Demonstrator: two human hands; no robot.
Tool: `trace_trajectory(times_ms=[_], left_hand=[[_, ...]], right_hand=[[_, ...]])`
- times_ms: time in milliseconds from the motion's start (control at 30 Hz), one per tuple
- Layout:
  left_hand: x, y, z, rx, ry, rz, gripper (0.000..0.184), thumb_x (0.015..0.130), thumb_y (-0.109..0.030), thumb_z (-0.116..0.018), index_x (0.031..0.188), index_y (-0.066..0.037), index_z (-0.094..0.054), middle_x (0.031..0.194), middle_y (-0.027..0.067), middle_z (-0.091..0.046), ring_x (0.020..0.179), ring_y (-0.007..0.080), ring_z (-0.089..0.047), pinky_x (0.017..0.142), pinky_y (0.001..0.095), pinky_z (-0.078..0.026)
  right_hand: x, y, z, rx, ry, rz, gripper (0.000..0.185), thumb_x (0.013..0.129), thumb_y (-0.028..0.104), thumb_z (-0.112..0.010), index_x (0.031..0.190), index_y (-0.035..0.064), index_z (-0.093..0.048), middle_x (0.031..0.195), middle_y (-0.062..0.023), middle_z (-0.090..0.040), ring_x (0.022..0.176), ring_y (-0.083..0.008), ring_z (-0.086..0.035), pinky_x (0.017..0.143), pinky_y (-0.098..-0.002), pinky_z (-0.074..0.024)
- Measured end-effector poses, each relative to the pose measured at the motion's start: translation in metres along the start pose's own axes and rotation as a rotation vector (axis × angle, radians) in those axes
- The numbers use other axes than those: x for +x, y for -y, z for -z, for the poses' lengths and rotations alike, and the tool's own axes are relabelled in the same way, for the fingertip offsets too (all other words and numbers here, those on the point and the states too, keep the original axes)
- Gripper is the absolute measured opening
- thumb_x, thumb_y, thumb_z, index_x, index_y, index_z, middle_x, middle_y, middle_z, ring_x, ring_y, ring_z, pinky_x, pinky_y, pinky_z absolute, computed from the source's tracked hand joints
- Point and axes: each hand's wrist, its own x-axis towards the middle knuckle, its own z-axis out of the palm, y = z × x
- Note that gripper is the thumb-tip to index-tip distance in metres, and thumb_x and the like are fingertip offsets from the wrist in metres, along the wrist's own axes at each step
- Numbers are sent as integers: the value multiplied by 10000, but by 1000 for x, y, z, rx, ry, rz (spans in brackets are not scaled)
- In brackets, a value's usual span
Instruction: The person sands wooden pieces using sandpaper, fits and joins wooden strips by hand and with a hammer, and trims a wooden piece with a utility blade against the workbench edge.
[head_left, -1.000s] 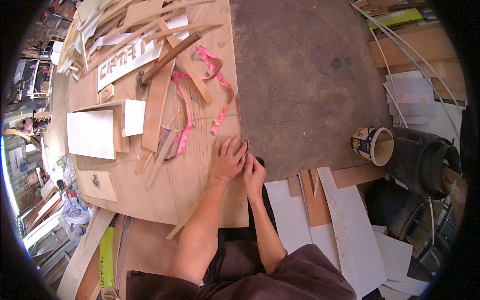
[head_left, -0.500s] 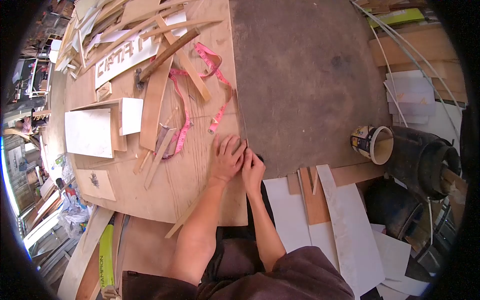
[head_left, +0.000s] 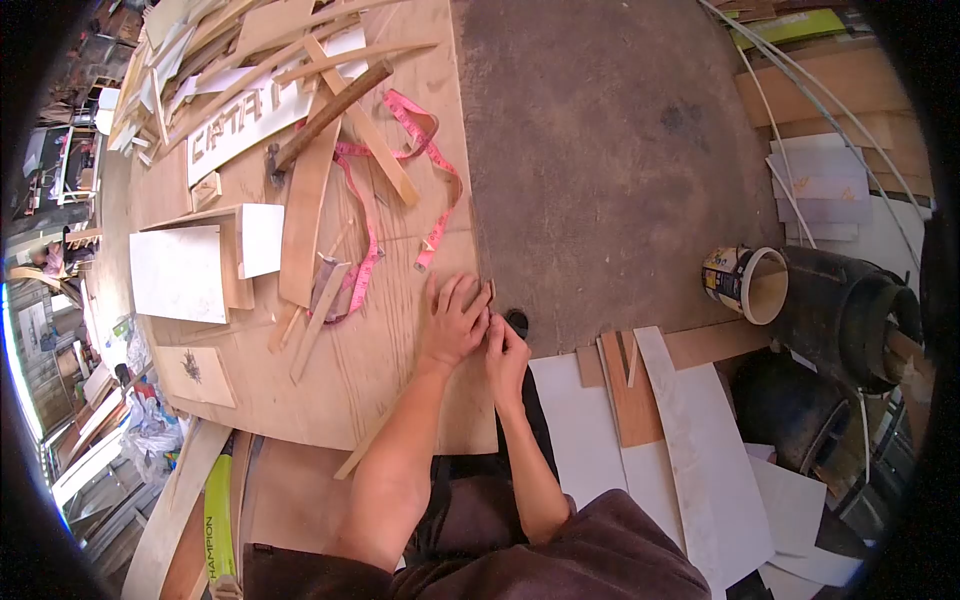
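Note:
Along the right edge of the plywood tabletop [head_left: 400, 400], my left hand [head_left: 455, 325] rests with bent fingers. Its fingertips and thumb close on a small brown wooden piece [head_left: 491, 292], mostly hidden by the fingers. Just beside it, past the table edge, my right hand [head_left: 507, 350] is closed in a pinch near the same piece. What sits between the right fingertips is too small to make out. A pink tape measure [head_left: 429, 248] lies loosely curled beyond my left hand, partly beside narrow wood strips [head_left: 320, 315].
A hammer [head_left: 325, 118] lies among wood offcuts [head_left: 230, 60] at the far left. White box-like panels [head_left: 180, 272] stand on the table. On the floor are a paint bucket [head_left: 745, 284], black containers [head_left: 825, 315], and white boards [head_left: 575, 410] with wood strips.
My right hand has shifted slightly down, a little away from my left fingertips. A dark shoe shows more beside it. My left hand stays almost in place.

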Motion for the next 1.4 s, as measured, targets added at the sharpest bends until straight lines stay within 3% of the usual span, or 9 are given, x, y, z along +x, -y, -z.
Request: trace_trajectory(times_ms=[233,267,400,467,567,1133,1333,1400], left_hand=[[2,0,3,25,-9,3,396,851,-196,-655,1243,-140,-643,1307,90,-537,1307,265,-442,1182,598,-218],[2,-1,3,18,-8,2,403,842,-197,-665,1240,-134,-644,1296,100,-534,1303,277,-444,1180,595,-222],[-2,-2,0,26,1,13,406,839,-202,-667,1237,-127,-648,1289,106,-533,1303,288,-444,1182,589,-224],[-2,-2,-1,36,-6,1,404,842,-203,-665,1238,-124,-647,1288,106,-535,1303,288,-444,1184,589,-221],[2,0,2,36,-10,-4,398,845,-204,-661,1233,-118,-646,1290,105,-535,1304,288,-442,1187,589,-216],[0,0,3,32,-23,-14,390,859,-215,-637,1235,-111,-643,1294,120,-524,1304,289,-435,1194,592,-197],[-1,-2,2,8,12,14,382,859,-215,-637,1227,-112,-652,1282,123,-539,1289,291,-452,1191,593,-211],[-1,1,-1,45,-20,-18,380,857,-227,-638,1219,-112,-658,1288,122,-541,1291,289,-451,1193,587,-209]], right_hand=[[10,18,5,-67,102,-139,367,1035,262,-514,1189,-39,-656,999,-233,-717,919,-203,-679,836,-340,-512],[2,4,-1,14,-21,22,359,1038,273,-509,1134,-31,-675,969,-273,-695,860,-264,-724,773,-368,-530],[2,-3,-1,-48,-6,42,364,1038,274,-512,1146,-33,-674,986,-274,-694,900,-261,-727,782,-364,-532],[16,18,-3,-27,77,-114,358,1035,269,-519,1162,-29,-672,1021,-266,-695,976,-264,-721,828,-357,-532],[4,1,-3,1,30,-46,360,1036,267,-514,1172,-29,-667,1027,-263,-697,981,-275,-721,826,-358,-531],[12,9,-2,34,70,-68,364,1030,272,-525,1150,-39,-671,1014,-261,-703,950,-247,-722,812,-362,-530],[3,0,-4,29,-13,12,347,1034,254,-517,1136,-36,-677,999,-258,-706,955,-231,-716,816,-354,-526],[14,14,0,8,99,-136,362,1034,264,-522,1155,-42,-671,1034,-228,-724,963,-204,-701,843,-341,-521]])
